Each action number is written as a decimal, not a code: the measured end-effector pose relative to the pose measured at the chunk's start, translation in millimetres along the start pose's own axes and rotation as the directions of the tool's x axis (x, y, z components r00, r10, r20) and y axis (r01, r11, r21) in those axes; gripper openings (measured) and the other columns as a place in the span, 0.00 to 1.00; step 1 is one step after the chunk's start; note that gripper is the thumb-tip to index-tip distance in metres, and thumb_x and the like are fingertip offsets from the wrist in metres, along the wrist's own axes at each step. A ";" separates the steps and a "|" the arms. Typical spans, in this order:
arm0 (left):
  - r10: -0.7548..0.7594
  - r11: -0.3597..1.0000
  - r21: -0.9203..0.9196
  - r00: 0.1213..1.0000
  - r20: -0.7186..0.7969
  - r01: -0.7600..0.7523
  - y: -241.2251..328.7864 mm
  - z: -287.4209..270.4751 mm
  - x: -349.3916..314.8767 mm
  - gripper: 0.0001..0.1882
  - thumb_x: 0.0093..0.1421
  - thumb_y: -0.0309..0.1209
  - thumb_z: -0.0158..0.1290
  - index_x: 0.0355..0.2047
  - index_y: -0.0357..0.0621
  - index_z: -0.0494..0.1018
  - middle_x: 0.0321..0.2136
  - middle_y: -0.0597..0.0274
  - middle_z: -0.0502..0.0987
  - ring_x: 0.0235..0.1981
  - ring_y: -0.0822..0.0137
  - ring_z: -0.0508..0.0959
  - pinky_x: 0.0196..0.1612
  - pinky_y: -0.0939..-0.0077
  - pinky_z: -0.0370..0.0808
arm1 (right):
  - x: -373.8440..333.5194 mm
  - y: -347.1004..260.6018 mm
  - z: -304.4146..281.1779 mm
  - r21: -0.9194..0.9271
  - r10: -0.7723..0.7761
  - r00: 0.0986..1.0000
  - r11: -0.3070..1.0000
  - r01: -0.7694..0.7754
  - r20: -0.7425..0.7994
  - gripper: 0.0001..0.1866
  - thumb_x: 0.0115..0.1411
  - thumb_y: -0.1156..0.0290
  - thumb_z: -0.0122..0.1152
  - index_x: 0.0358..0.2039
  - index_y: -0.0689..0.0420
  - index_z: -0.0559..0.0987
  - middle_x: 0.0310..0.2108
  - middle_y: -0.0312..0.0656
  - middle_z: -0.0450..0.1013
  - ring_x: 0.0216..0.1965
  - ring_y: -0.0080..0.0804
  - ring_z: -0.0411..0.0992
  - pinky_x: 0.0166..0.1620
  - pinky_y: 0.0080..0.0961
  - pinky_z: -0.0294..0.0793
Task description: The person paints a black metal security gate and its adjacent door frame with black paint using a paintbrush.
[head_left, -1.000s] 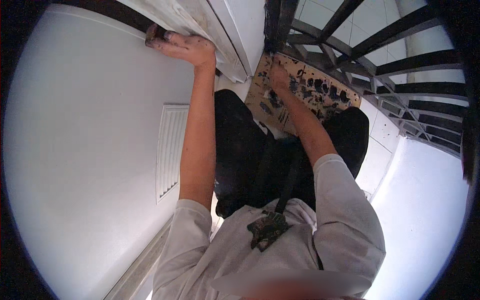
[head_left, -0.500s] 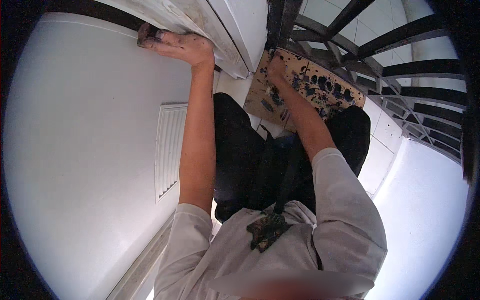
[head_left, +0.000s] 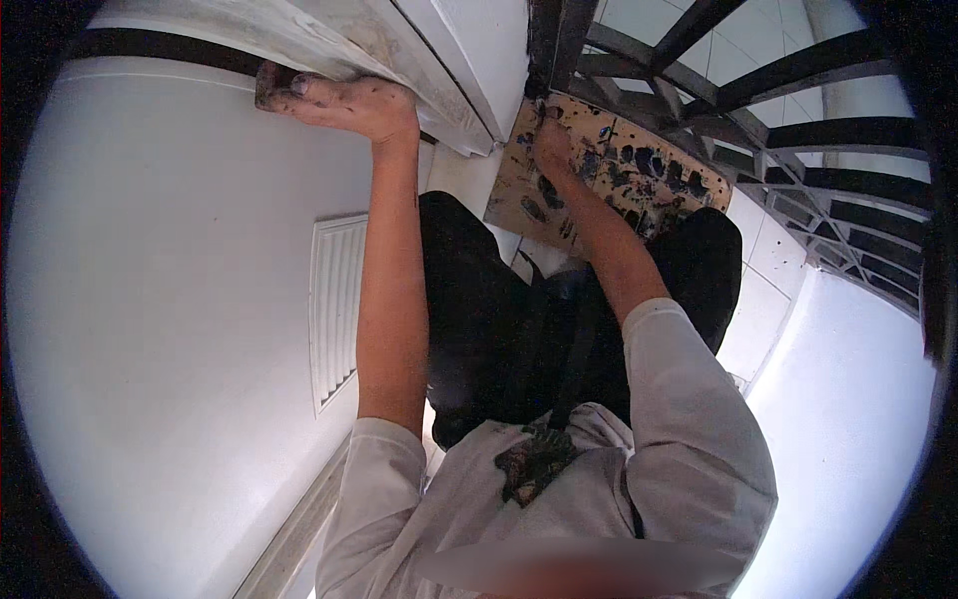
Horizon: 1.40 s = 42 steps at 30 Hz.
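My left hand (head_left: 344, 105) is stretched out at the edge of a white door (head_left: 220, 190), beside a worn, pale door frame (head_left: 339, 40). Its fingers carry dark stains and appear extended, with no held object visible. Down near the floor, my right hand (head_left: 552, 145) is closed by the foot of a black gate post (head_left: 544, 60). Whatever its fingers hold is too small and hidden to make out. Beneath that hand lies a brown cardboard sheet (head_left: 529, 205) marked with many dark paint blotches.
A black metal gate with slanted bars (head_left: 738, 110) rises on the right. White floor tiles (head_left: 763, 240) show around the cardboard. The door has a slatted vent (head_left: 337, 309) near my left forearm. A white wall (head_left: 848, 399) stands at the lower right.
My left hand has shifted slightly left along the door edge. My right hand has moved only a little, staying beside the post's foot.
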<state>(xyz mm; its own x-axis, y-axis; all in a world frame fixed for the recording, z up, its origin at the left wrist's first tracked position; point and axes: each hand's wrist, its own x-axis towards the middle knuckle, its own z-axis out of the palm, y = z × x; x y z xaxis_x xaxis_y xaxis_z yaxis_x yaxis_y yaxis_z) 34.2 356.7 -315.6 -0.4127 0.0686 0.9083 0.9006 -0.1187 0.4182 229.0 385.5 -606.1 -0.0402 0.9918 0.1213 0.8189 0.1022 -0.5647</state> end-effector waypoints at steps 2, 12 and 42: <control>0.079 0.993 0.091 0.996 0.031 -0.081 -4.0 -2.5 -3.0 0.25 0.62 0.42 0.26 0.42 0.26 0.54 0.39 0.44 0.56 0.41 0.53 0.58 0.51 0.62 0.53 | -4.8 -7.3 -8.8 0.015 -0.023 0.999 1.000 0.023 -0.022 0.17 0.55 0.69 0.48 0.42 0.67 0.67 0.24 0.56 0.70 0.29 0.52 0.71 0.32 0.45 0.69; 0.288 0.939 0.180 0.956 0.062 -0.294 11.1 -5.0 2.2 0.26 0.62 0.43 0.27 0.42 0.25 0.54 0.42 0.42 0.56 0.43 0.53 0.58 0.51 0.62 0.53 | -15.4 20.0 -11.3 -0.010 -0.015 0.999 1.000 0.016 0.052 0.21 0.53 0.71 0.49 0.48 0.66 0.63 0.29 0.61 0.69 0.32 0.55 0.70 0.32 0.46 0.69; 0.007 0.995 0.095 0.994 0.111 -0.017 -14.8 0.1 -18.6 0.26 0.60 0.39 0.33 0.49 0.27 0.46 0.46 0.33 0.50 0.48 0.39 0.50 0.51 0.46 0.48 | 1.0 -32.9 -126.6 -0.280 -0.116 0.955 0.940 0.194 0.274 0.30 0.51 0.76 0.53 0.55 0.60 0.56 0.26 0.57 0.71 0.29 0.52 0.71 0.30 0.43 0.72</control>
<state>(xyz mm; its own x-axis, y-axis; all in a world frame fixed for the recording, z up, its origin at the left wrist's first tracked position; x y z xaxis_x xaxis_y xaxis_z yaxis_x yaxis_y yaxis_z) 28.6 357.2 -338.6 -0.3890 0.1773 0.9040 0.9165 -0.0252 0.3993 274.5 373.4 -484.0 -0.2900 0.9561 -0.0427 0.9224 0.2674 -0.2786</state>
